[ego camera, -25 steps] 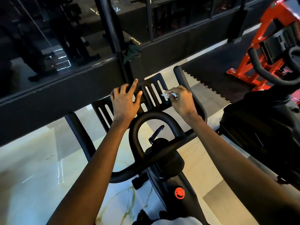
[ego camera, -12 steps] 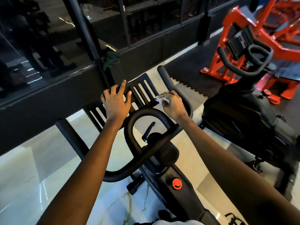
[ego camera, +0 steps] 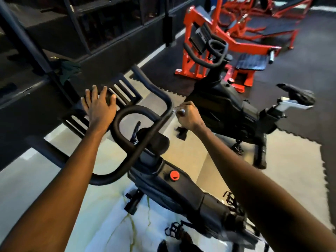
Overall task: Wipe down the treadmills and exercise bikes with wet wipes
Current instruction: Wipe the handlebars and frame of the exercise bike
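As right hand pinches wipe, left hand flat

**Inspector:** What carried the near bike?

**Assistant:** The floor. It was pale polished stone with yellow-green veining directly beneath that bike.

**Inspector:** And beyond that bike?

**Assistant:** A black rubber mat with a jigsaw edge covered the floor beyond the bike and to its right. A second bike stood at that edge, its rear foot on pale floor. Farther beyond the near bike, a red machine rested on the mat.
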